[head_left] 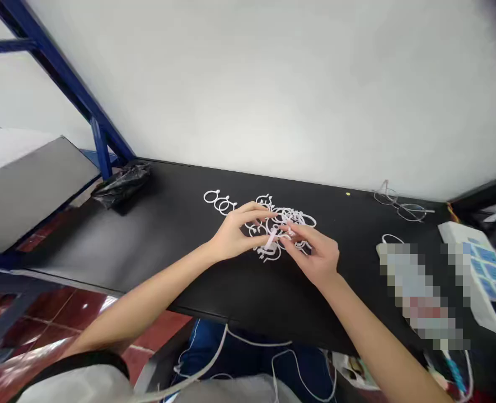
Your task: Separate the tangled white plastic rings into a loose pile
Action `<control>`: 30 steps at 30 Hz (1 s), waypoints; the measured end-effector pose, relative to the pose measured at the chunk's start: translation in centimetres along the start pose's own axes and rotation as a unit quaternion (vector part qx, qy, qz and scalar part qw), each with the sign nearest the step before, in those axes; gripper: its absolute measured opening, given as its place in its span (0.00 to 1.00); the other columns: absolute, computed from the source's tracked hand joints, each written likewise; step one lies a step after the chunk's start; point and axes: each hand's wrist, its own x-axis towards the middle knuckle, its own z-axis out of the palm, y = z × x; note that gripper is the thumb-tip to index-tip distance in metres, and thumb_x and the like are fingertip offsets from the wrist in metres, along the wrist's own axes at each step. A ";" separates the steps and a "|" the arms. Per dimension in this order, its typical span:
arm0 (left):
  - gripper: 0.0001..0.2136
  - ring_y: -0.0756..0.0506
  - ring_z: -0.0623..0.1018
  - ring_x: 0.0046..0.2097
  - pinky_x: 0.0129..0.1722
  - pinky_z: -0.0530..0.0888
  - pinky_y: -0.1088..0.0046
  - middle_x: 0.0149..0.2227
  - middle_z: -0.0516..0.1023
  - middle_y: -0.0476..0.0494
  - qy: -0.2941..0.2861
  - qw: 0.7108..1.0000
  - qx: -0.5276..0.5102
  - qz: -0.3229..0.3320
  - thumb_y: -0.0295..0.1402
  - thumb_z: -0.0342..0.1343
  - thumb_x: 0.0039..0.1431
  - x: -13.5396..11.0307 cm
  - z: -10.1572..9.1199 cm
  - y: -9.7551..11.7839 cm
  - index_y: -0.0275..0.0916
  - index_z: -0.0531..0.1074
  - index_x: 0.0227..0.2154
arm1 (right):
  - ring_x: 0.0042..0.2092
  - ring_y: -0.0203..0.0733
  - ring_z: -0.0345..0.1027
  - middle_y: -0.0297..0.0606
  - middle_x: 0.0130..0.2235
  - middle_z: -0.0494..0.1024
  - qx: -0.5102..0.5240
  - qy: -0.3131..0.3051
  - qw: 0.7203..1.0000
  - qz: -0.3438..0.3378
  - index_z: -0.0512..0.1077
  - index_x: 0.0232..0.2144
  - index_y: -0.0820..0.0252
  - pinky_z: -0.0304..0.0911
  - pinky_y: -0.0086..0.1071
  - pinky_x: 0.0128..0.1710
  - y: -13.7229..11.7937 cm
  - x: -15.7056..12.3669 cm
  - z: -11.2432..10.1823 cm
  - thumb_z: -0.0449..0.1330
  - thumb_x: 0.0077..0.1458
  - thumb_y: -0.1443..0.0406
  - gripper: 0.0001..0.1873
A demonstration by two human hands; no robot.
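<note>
Centrally on the flat black surface (147,252), a heap of white plastic rings (293,217). Over its near side, left hand (233,235) and right hand (317,257) both pinched on one pale plastic ring (272,239). Left of the heap, open stretch; front edge near.

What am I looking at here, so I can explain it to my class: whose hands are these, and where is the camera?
There is no machine: a person wears a camera on the head, looking down at their own hands. The left hand and right hand pinch one white ring between their fingertips, above a pile of rings on a black table. A black bag lies at the far left, glasses at the far right, near a white device.
</note>
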 end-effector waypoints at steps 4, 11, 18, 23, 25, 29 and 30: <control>0.20 0.47 0.75 0.43 0.40 0.75 0.72 0.45 0.75 0.41 -0.005 1.000 -0.002 -0.002 0.33 0.66 0.53 -0.1 0.0 -0.2 0.41 0.74 0.50 | 0.31 0.39 0.78 0.36 0.41 0.83 -0.006 0.009 1.000 -0.001 0.74 0.51 0.50 0.76 0.33 0.32 0.0 0.0 0.1 0.65 0.51 0.75 0.27; 0.20 0.45 0.75 0.46 0.41 0.76 0.70 0.47 0.75 0.39 -0.018 1.000 -0.023 -0.013 0.31 0.65 0.53 -0.1 -0.1 -0.2 0.41 0.73 0.50 | 0.30 0.40 0.78 0.36 0.39 0.84 -0.013 0.026 1.000 -0.007 0.74 0.51 0.48 0.76 0.35 0.31 -0.1 0.1 0.1 0.65 0.52 0.74 0.25; 0.19 0.44 0.75 0.49 0.42 0.77 0.69 0.49 0.76 0.37 -0.018 1.000 -0.020 -0.008 0.31 0.64 0.55 0.1 -0.5 0.1 0.40 0.73 0.50 | 0.33 0.42 0.79 0.36 0.40 0.84 -0.023 0.032 0.999 0.001 0.74 0.51 0.49 0.78 0.37 0.34 0.1 0.0 0.0 0.64 0.53 0.73 0.24; 0.16 0.45 0.76 0.46 0.40 0.77 0.70 0.45 0.78 0.38 0.005 1.000 0.007 0.013 0.32 0.64 0.55 0.2 -0.6 0.2 0.39 0.75 0.47 | 0.34 0.42 0.80 0.36 0.42 0.83 -0.017 0.022 1.000 0.006 0.74 0.52 0.49 0.78 0.36 0.34 0.2 -0.1 0.0 0.62 0.55 0.74 0.24; 0.15 0.46 0.76 0.44 0.39 0.77 0.70 0.43 0.79 0.39 0.015 0.999 0.021 0.023 0.32 0.65 0.54 0.2 -0.6 0.2 0.38 0.75 0.46 | 0.34 0.42 0.80 0.36 0.43 0.83 -0.009 0.018 1.000 0.007 0.73 0.53 0.49 0.78 0.34 0.34 0.1 -0.1 0.0 0.61 0.56 0.75 0.25; 0.19 0.46 0.75 0.43 0.39 0.77 0.69 0.44 0.78 0.40 0.020 0.998 0.052 0.038 0.34 0.65 0.55 0.1 -0.5 0.0 0.39 0.73 0.50 | 0.35 0.42 0.80 0.35 0.44 0.82 -0.004 0.008 1.000 0.006 0.73 0.53 0.48 0.79 0.33 0.35 0.1 -0.1 0.0 0.60 0.56 0.75 0.26; 0.21 0.46 0.75 0.43 0.39 0.77 0.69 0.44 0.78 0.40 0.014 0.997 0.059 0.038 0.35 0.64 0.55 0.1 -0.5 0.0 0.40 0.72 0.52 | 0.35 0.42 0.80 0.35 0.45 0.82 -0.002 0.005 1.000 0.007 0.73 0.53 0.48 0.79 0.33 0.35 0.1 -0.1 0.0 0.60 0.56 0.75 0.25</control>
